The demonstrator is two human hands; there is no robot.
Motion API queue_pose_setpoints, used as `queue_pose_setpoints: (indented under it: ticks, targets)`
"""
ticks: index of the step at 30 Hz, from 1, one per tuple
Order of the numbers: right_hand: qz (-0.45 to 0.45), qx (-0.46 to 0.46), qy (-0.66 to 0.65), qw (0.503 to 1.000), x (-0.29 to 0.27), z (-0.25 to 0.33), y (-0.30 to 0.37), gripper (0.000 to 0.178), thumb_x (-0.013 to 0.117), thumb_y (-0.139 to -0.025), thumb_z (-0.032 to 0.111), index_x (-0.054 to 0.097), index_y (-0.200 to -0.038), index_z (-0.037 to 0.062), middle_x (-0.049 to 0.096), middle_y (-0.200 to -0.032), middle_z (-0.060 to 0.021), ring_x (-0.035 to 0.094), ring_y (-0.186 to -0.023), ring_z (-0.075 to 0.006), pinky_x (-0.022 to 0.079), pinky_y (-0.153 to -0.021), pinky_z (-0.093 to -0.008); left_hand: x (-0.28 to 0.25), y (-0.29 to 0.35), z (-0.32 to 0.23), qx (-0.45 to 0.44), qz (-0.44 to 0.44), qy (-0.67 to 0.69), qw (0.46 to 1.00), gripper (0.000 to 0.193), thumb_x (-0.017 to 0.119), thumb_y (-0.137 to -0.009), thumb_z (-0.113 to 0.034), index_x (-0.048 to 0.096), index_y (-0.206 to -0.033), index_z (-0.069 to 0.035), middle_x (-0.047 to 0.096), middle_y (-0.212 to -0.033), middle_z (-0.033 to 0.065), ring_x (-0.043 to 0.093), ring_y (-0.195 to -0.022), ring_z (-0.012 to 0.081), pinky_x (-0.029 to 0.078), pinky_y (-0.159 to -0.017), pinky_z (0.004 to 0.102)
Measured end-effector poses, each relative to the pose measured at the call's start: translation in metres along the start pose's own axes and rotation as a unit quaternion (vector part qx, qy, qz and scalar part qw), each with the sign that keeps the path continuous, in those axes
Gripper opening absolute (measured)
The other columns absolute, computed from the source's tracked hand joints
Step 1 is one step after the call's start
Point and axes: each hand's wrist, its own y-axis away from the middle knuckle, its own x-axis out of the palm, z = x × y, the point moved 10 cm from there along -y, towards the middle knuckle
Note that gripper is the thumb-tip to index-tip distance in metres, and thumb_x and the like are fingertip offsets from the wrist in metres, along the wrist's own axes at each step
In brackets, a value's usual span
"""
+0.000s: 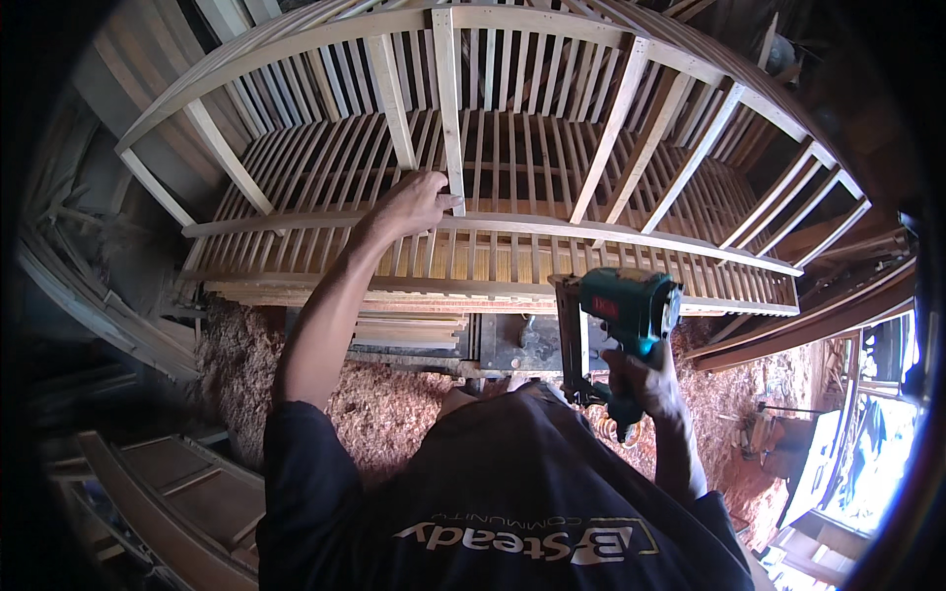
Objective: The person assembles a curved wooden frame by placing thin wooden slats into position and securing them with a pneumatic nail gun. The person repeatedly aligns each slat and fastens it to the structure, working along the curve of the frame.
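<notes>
My left hand (pixel 412 204) reaches forward, its fingers closed at the lower end of an upright wooden slat (pixel 447 108). That end meets the long horizontal rail (pixel 532 226) of a large slatted wooden frame. A second upright slat (pixel 392 103) stands just left of it, partly hidden low down by the hand. My right hand (pixel 650 382) is wrapped around the handle of a green nail gun (pixel 627 298). The gun is held in front of the rail, apart from the wood, with its dark magazine (pixel 572 335) on the left side.
Under the frame lie stacked wooden strips (pixel 409 331) beside a dark metal work surface (pixel 503 340). Reddish wood shavings (pixel 379 399) cover the floor. Curved wooden pieces (pixel 818 310) lie at the right, and a panelled wooden piece (pixel 168 492) is at lower left.
</notes>
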Motion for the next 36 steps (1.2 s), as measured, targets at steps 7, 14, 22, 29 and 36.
queue_pose_setpoints:
  ticks: [7, 14, 22, 29, 36]
  targets:
    - [0.171, -0.056, -0.056, 0.982, 0.037, 0.081, -0.056, 0.028, 0.066, -0.084, 0.01, 0.059, -0.108, -0.001, 0.054, -0.061, -0.0016, 0.054, -0.048, -0.0107, 0.042, -0.044, -0.0253, -0.005, 0.002, -0.009, 0.001, 0.011, -0.047, 0.999, 0.013, 0.06, -0.09, -0.003, 0.066, -0.1, 0.003, 0.067, -0.082, 0.0143, 0.066, -0.07, 0.0193, 0.056, -0.067, 0.0389]
    - [0.246, -0.049, -0.039, 0.967, 0.087, 0.122, -0.096, 0.016, 0.065, -0.085, 0.012, 0.056, -0.09, -0.0005, 0.053, -0.063, -0.0019, 0.053, -0.047, -0.0109, 0.045, -0.045, -0.0277, -0.008, 0.001, -0.02, 0.041, -0.006, -0.044, 0.998, 0.022, 0.056, -0.084, 0.01, 0.067, -0.102, 0.004, 0.07, -0.099, 0.0201, 0.07, -0.086, 0.0251, 0.056, -0.078, 0.0387]
    - [0.244, -0.021, -0.063, 0.967, 0.102, 0.118, -0.115, 0.016, 0.065, -0.084, 0.01, 0.056, -0.088, -0.0015, 0.052, -0.062, -0.0023, 0.053, -0.047, -0.0118, 0.044, -0.045, -0.0274, 0.006, -0.015, 0.016, 0.009, 0.001, -0.054, 0.998, 0.016, 0.058, -0.088, 0.001, 0.071, -0.097, 0.001, 0.071, -0.094, 0.0196, 0.07, -0.085, 0.0261, 0.055, -0.084, 0.04]
    - [0.25, -0.022, -0.071, 0.965, 0.103, 0.118, -0.117, 0.015, 0.064, -0.083, 0.009, 0.055, -0.088, -0.0016, 0.052, -0.063, -0.0027, 0.053, -0.047, -0.0118, 0.044, -0.045, -0.0272, 0.015, -0.02, 0.029, 0.021, 0.007, -0.049, 0.999, 0.018, 0.057, -0.088, 0.002, 0.072, -0.097, 0.0, 0.072, -0.094, 0.0176, 0.071, -0.082, 0.026, 0.056, -0.083, 0.0396]
    - [0.247, -0.015, -0.067, 0.967, 0.102, 0.12, -0.118, 0.015, 0.064, -0.083, 0.01, 0.055, -0.086, -0.0015, 0.053, -0.062, -0.0026, 0.053, -0.046, -0.0115, 0.044, -0.045, -0.0275, 0.013, -0.019, 0.026, 0.017, 0.01, -0.055, 0.998, 0.02, 0.056, -0.085, 0.006, 0.071, -0.097, 0.003, 0.07, -0.091, 0.0198, 0.071, -0.081, 0.0275, 0.056, -0.081, 0.0407]
